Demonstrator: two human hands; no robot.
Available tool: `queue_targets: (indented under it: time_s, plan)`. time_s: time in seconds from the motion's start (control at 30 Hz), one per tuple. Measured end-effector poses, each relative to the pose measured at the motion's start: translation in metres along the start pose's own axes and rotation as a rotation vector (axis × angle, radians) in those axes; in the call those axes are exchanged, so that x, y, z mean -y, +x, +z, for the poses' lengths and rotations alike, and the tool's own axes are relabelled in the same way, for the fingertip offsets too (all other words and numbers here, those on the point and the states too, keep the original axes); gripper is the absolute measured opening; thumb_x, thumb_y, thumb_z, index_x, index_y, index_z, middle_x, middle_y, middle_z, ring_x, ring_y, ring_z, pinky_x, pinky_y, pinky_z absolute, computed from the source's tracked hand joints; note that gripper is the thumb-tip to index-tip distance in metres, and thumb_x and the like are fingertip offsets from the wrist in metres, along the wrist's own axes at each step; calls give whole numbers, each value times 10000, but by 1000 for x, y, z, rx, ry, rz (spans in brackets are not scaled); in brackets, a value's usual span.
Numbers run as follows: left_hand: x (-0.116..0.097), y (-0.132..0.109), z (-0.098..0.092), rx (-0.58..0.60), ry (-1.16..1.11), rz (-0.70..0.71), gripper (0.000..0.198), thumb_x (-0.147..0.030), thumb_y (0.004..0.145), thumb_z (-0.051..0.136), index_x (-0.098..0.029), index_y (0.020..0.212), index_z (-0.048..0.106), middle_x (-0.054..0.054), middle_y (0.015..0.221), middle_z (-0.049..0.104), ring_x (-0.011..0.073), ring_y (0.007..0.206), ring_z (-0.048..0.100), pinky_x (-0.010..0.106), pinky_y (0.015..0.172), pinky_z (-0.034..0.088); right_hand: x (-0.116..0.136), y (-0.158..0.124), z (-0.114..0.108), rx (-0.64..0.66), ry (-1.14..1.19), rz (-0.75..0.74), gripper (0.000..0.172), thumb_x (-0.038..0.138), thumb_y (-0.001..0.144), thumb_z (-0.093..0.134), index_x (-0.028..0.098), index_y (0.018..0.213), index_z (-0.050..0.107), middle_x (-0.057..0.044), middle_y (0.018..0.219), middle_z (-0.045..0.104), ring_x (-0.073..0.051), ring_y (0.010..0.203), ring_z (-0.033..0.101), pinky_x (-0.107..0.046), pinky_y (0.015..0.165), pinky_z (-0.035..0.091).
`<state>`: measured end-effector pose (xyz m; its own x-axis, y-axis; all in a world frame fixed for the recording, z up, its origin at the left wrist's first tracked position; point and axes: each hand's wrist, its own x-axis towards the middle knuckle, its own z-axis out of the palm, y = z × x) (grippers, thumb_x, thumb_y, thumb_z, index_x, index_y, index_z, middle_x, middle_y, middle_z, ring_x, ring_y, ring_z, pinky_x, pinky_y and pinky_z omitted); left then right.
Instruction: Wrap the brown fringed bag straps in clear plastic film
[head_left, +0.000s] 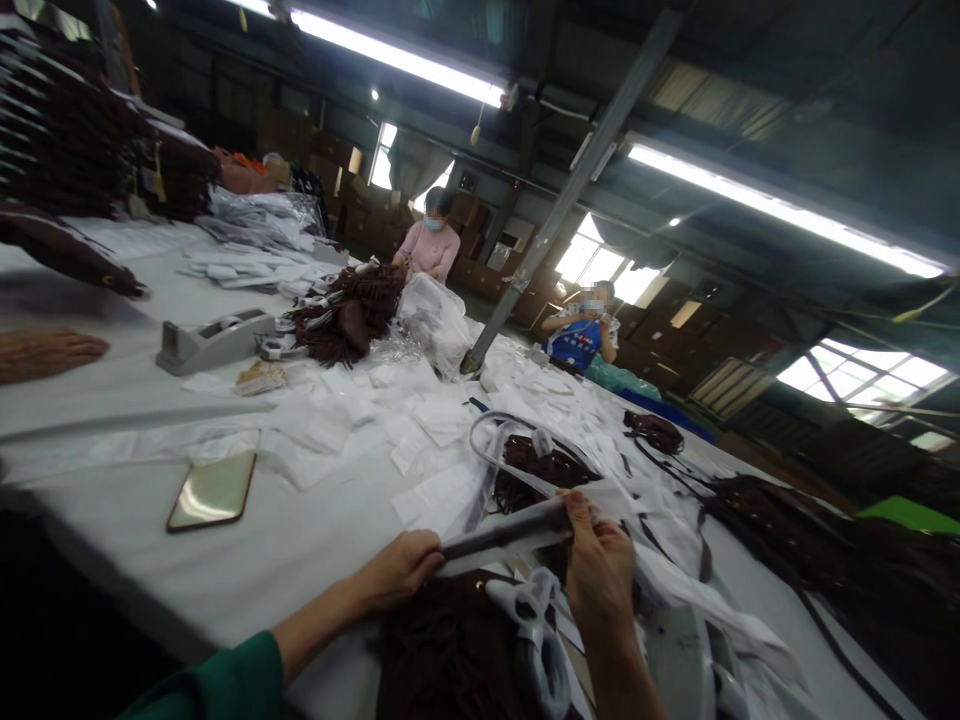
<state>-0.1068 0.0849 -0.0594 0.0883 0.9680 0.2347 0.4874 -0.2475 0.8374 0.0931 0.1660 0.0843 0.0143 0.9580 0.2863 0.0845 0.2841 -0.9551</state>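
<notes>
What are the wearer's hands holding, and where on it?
A pale-wrapped dark strap: the left hand grips one end of its visible stretch, the right hand pinches the other.

We stretch a dark, pale-wrapped strap [504,537] between our left hand [403,570] and right hand [604,565], above a brown bag [442,655].

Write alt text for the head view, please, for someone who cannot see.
Left hand and right hand hold a dark, pale-wrapped strap above what looks like a brown bag at a white table. A phone and a tape dispenser lie to the left; a person in pink and a person in blue are beyond.
</notes>
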Motion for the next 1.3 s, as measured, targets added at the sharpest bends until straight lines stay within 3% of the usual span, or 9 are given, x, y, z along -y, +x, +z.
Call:
queue_targets:
  time_s: [0.17,0.3,0.37,0.53,0.67,0.87,1.0,1.13,1.3]
  plan:
    - [-58,11,-28,-61,-395,49,496,-504,904,420,-188,1282,477,96,1225,585,225,1089,541,329,932,410,4,-4,18,154,35,101,490,598,649,729,140,814,673,5,644,621,-145,558,549,-239,502,431]
    - [-95,34,-26,15,-533,-17,418,-532,879,432,-145,903,586,3,677,587,122,568,516,229,532,392,12,-3,22,253,-158,45,548,645,764,585,123,906,670,-14,629,610,-172,549,553,-273,506,444]
    - [-95,40,-21,-9,-568,-102,382,-518,867,438,-170,730,512,-52,510,458,84,428,377,210,427,284,14,-3,13,197,-388,-144,538,596,855,482,123,1056,644,-57,741,653,-207,634,596,-314,578,487]
    - [-88,43,-18,-41,-584,-130,313,-450,856,442,-190,684,464,-79,456,382,75,401,309,206,407,231,1,-18,-6,171,-934,-950,402,299,929,445,148,1295,511,-158,1208,582,-274,1004,576,-421,879,470]
    - [-96,44,-18,34,-477,-82,287,-405,859,441,-187,673,455,-67,494,415,81,442,366,208,447,278,-25,-24,-4,258,-1126,-1141,373,185,927,432,127,1288,509,-162,1154,605,-254,933,581,-373,841,489]
    - [-81,38,-25,182,-374,-39,240,-404,863,453,-183,778,487,-69,562,453,89,501,416,206,498,315,-53,-12,2,152,-1046,-874,361,153,901,332,84,1159,575,-150,908,678,-258,827,614,-364,755,511]
    - [-63,34,-24,52,-275,-87,268,-402,865,446,-179,722,485,-65,574,395,97,542,375,215,516,288,-51,-14,13,161,-873,-423,359,221,865,366,136,1080,641,-113,880,715,-243,807,660,-322,714,498]
    - [-51,38,-18,-88,-277,-146,240,-414,848,497,-176,852,526,-61,606,424,110,574,377,230,539,267,-53,-22,32,129,-551,-131,298,361,834,446,182,853,684,-43,637,677,-201,575,624,-274,543,449]
    - [-46,44,-14,27,-479,-246,416,-573,816,495,-172,707,512,-76,495,367,86,455,307,232,452,202,-63,-24,48,196,-182,52,325,485,770,541,197,620,545,39,450,513,-130,396,483,-229,413,375]
